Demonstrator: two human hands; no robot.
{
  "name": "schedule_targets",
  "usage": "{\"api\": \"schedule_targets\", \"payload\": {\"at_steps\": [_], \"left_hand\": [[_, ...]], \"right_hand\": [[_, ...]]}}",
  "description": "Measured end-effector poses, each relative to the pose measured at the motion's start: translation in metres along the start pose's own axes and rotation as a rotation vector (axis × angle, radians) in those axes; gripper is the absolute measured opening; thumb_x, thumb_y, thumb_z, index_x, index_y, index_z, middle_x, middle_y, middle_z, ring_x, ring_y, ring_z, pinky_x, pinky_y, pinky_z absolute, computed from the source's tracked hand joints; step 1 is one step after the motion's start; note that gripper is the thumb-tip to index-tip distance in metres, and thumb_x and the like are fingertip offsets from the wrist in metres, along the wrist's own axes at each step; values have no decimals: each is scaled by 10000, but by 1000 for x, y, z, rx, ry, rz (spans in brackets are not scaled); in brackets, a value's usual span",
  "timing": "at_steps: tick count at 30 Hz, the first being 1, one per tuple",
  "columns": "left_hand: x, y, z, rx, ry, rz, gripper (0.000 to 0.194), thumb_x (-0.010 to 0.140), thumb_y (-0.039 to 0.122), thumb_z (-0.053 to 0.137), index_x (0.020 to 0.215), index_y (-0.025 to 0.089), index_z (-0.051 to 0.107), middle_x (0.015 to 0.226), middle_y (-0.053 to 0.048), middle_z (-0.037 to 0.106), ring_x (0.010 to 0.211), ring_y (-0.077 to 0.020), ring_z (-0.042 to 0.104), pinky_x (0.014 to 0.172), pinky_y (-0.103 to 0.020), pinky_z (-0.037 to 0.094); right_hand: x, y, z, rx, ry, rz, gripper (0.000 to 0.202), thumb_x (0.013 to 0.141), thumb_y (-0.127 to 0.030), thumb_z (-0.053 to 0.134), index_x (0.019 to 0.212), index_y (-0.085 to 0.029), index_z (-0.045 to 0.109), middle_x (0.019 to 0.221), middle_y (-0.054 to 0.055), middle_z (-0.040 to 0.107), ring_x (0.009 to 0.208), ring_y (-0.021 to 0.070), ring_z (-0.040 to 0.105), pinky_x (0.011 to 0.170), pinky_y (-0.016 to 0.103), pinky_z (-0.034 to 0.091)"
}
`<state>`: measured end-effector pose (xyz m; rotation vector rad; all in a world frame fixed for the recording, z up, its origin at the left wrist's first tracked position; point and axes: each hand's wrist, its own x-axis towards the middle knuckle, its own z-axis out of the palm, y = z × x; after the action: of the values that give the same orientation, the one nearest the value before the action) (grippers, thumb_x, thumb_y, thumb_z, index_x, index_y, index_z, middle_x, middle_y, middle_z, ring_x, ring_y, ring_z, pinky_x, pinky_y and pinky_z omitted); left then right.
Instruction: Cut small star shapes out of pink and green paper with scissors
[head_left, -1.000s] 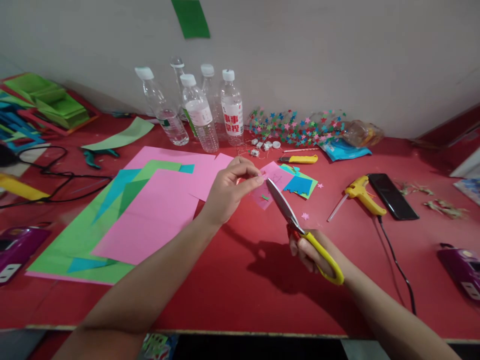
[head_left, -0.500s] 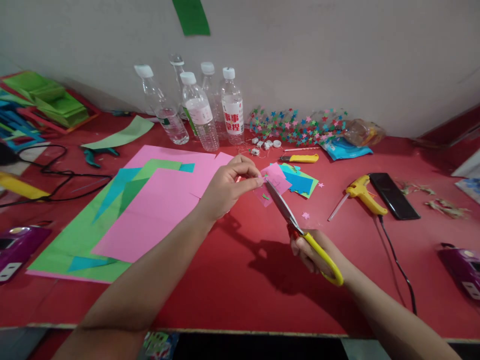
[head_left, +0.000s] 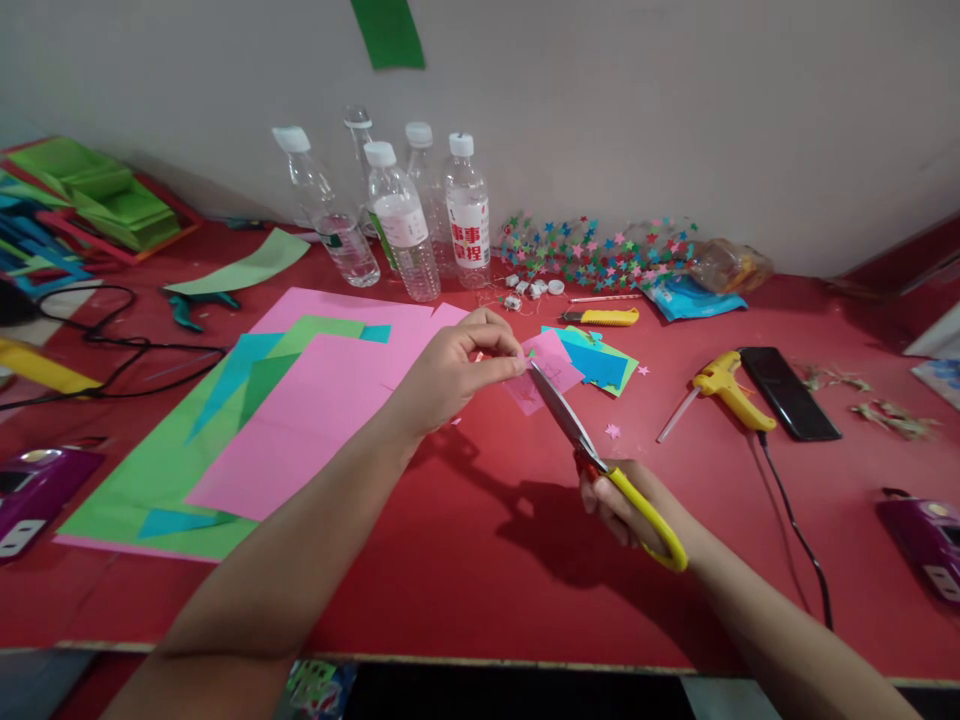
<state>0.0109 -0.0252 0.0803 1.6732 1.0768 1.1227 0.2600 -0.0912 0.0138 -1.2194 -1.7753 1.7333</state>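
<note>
From my remote seat: L hand [head_left: 465, 370] has thumb & index tips pressed together, w/ a tiny green bit [head_left: 532, 353] right by them; too small to tell if it's gripped. R hand [head_left: 626, 510] has its fingers wrapped round the yellow plastic loops of the scissors [head_left: 574, 428]; slim, shiny metal blades angle up-left, tips at the L fingertips. Beneath the blades, a small, smooth pink sheet [head_left: 559, 357] w/ thin drawn lines lies on the glossy red tabletop [head_left: 465, 560]. Just beside it, R side: blue paper pc [head_left: 600, 367], jagged along one edge. Nearer me, a little pink star [head_left: 613, 431]. L of the hands, big flat matte sheets [head_left: 300, 430] overlap, pink/green/blue.
</note>
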Motion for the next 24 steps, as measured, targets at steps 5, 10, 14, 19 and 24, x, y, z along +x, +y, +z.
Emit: {"api": "schedule_targets", "payload": {"at_steps": [5, 10, 14, 19, 24], "left_hand": [[0, 1, -1, 11, 0, 11, 125, 758, 193, 652, 634, 192, 633, 823, -10, 521, 828, -151, 502, 818, -328, 399], [0, 1, -1, 20, 6, 13, 105, 759, 196, 652, 654, 196, 643, 830, -15, 529, 836, -159, 509, 823, -336, 409], [0, 1, -2, 2, -1, 13, 94, 760, 199, 656, 667, 195, 651, 840, -18, 530, 835, -160, 516, 818, -339, 420], [-1, 4, -3, 13, -34, -1, 110, 769, 202, 650, 659, 195, 652, 854, -18, 520, 847, -159, 509, 833, -343, 419], [-3, 8, -1, 27, -28, -7, 112, 757, 177, 647, 646, 193, 644, 871, -19, 506, 879, -161, 506, 870, -349, 417]], "right_hand": [[0, 0, 0, 11, -10, 8, 595, 815, -756, 438, 694, -176, 489, 399, -52, 444, 325, 65, 364, 367, 196, 298], [1, -1, 1, -10, 0, 17, 606, 799, -778, 425, 663, -189, 466, 379, -59, 422, 310, 68, 356, 351, 196, 289], [0, -2, 1, -15, 1, 34, 599, 798, -778, 426, 665, -194, 463, 374, -58, 428, 306, 72, 364, 351, 197, 293], [0, 1, -1, -17, -21, 2, 585, 810, -756, 440, 690, -186, 477, 396, -59, 432, 320, 72, 369, 359, 195, 294], [0, 5, -2, -7, -25, -28, 563, 839, -726, 437, 701, -182, 482, 410, -55, 441, 329, 70, 369, 367, 197, 295]]}}
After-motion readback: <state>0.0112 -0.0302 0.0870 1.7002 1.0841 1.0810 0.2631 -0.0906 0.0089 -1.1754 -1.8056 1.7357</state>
